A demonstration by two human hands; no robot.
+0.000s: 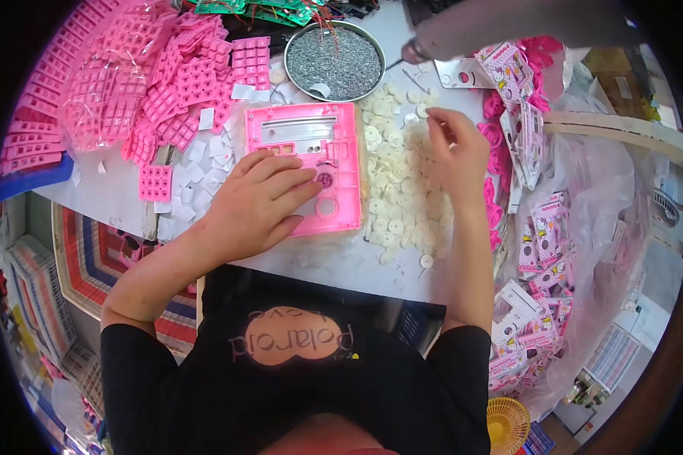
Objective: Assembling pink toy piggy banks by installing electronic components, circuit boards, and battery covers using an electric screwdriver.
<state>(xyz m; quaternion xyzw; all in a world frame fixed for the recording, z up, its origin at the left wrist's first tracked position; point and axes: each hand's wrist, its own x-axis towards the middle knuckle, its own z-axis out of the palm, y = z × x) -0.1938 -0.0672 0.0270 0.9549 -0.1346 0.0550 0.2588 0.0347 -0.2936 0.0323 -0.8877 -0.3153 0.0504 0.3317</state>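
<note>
Pink keypad mats lie heaped at the upper left of the frame, with small white paper squares scattered below them on the white counter. Just right of these, at centre, the left hand lies flat with its fingers spread on the lower left part of a pink plastic panel, pressing it to the counter; its grip is open and holds nothing. Above the panel stands a round metal bowl full of small grey screws. Right of the panel a pile of white round discs spreads across the counter. The right hand rests on that pile, fingertips pinched together at its upper edge; whether a disc sits between them cannot be told. At the top right a grey tool reaches in over the counter. Farther right, pink and white printed toy cases are stacked in clear bags.
</note>
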